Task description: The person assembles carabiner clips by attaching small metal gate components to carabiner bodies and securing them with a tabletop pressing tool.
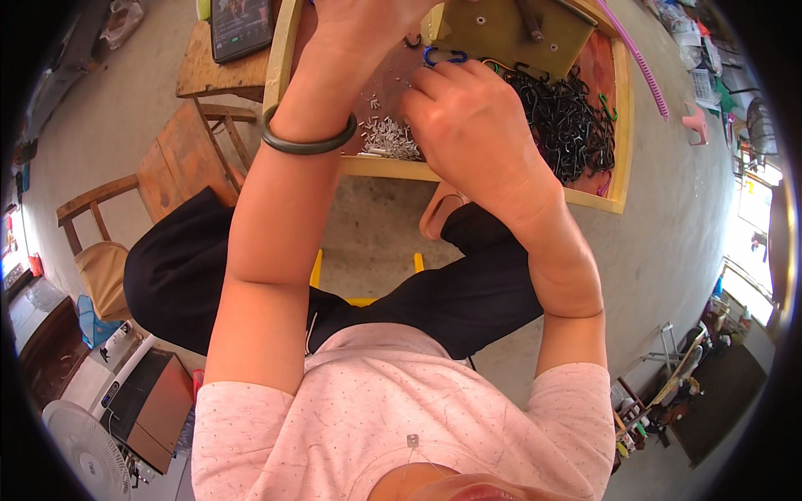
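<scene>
My left hand (368, 18) reaches over the far side of a shallow wooden tray (393, 168), its fingers cut off by the upper edge. My right hand (476, 117) is over the middle of the tray with its fingers curled in. What they hold, if anything, is hidden. A blue hook-shaped piece (443, 57) shows right at its fingertips. Small silver metal sleeves (387, 138) lie heaped between my wrists. To the right is a pile of black hooks (572, 125). A brownish metal plate (501, 35) with screws stands behind my right hand.
A pink coiled cord (639, 63) hangs over the tray's right rim. Left of the tray, a phone (242, 29) lies on a wooden stool (219, 75), near a wooden chair (185, 154). A white fan (86, 451) stands at lower left.
</scene>
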Available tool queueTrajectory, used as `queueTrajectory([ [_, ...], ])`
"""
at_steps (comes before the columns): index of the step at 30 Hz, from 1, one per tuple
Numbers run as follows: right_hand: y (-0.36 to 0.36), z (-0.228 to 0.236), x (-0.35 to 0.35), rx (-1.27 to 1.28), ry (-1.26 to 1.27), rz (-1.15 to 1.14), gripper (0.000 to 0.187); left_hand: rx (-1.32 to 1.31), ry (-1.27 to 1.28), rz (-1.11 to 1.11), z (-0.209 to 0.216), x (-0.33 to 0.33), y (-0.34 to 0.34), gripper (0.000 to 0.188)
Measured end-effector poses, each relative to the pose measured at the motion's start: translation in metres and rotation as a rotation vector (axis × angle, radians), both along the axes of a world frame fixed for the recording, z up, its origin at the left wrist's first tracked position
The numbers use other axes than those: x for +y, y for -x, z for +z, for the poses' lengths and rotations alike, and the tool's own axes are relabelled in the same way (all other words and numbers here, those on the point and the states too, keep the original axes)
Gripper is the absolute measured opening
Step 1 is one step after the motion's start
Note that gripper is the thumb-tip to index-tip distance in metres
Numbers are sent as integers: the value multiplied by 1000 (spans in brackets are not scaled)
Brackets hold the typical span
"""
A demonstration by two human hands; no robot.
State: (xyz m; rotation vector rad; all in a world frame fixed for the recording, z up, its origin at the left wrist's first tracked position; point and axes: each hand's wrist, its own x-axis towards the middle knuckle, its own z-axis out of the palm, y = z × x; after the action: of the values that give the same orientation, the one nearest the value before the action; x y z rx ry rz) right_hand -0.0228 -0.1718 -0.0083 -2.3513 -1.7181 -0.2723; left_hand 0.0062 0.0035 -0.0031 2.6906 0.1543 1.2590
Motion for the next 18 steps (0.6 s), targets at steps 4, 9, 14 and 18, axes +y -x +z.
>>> queueTrajectory([
  [4,-6,-7,5,42,-70,25,3,-16,0,-18,0,0,0,72],
  [9,-5,-15,16,37,-131,48,7,-28,-15,-20,-1,1,0,72],
  [14,-3,-17,22,5,-111,63,14,-29,-12,-23,0,0,1,72],
  [18,-7,-17,20,-27,-90,101,9,2,6,-14,1,1,2,75],
])
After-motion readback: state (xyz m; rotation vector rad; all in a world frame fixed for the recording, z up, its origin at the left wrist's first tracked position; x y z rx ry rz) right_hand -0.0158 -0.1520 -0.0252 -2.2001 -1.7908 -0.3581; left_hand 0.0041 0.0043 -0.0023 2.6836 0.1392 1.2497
